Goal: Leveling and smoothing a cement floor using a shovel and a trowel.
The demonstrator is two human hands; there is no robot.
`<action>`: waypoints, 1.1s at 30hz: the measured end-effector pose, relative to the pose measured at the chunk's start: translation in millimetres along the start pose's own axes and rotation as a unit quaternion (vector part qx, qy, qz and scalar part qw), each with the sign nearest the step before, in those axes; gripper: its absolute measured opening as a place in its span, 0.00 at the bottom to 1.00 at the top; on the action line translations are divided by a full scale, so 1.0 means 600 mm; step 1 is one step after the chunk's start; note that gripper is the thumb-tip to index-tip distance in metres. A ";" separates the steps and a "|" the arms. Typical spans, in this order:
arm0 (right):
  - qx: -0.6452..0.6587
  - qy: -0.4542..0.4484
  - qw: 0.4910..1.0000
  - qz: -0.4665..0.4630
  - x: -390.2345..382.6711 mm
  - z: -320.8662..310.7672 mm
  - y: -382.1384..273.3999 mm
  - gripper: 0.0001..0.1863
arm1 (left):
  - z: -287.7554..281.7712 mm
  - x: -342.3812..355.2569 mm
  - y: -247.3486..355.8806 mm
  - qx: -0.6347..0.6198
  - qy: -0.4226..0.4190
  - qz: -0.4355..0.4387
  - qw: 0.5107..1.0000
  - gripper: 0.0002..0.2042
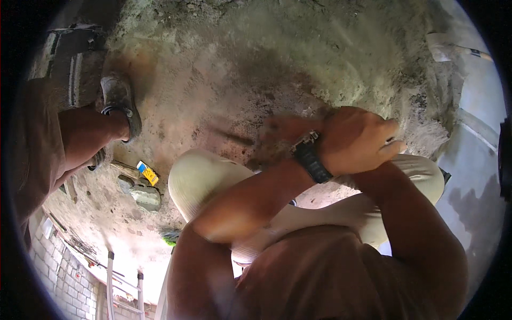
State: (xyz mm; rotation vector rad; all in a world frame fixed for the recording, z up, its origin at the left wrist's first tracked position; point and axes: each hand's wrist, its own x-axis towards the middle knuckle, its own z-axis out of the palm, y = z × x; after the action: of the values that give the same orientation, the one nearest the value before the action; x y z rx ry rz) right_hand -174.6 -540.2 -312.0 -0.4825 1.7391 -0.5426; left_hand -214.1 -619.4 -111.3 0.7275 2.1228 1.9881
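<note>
My forearms cross in front of my knees. My left hand (360,140), with a black watch (313,161) on its wrist, reaches across to the right above my right forearm. Its fingers are curled closed, with a small dark-and-pale spot between them; what they hold, if anything, is not clear. My right hand (285,133) passes beneath to the left, low over the rough earthen floor (181,101). Motion smears it, so its fingers cannot be read. Left of it is a blurred dark streak, either a thin tool or a mark on the ground.
At the left stands another person's leg (90,133) in a dark shoe (120,101). A yellow-and-blue packet (148,173) lies beside stones (145,197). A ladder (110,282) is at the lower left, near a block wall (58,272). A pale wall (480,101) borders the right.
</note>
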 end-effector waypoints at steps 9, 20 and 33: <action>0.006 0.247 0.968 0.038 -0.131 -0.195 0.188 0.32 | 0.024 0.014 0.001 0.008 0.029 0.050 0.998 0.15; 0.002 0.067 0.998 0.004 -0.051 -0.018 0.061 0.27 | 0.026 0.023 -0.003 -0.018 -0.052 -0.007 0.998 0.16; 0.203 0.226 0.945 0.119 -0.142 -0.255 0.150 0.43 | 0.010 0.023 -0.010 0.015 -0.005 0.001 1.000 0.17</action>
State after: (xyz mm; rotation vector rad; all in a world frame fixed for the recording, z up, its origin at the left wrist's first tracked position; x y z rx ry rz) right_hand -307.6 -402.3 -268.0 0.1600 2.0107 -0.8576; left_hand -225.0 -607.9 -114.7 0.7438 2.1525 1.9536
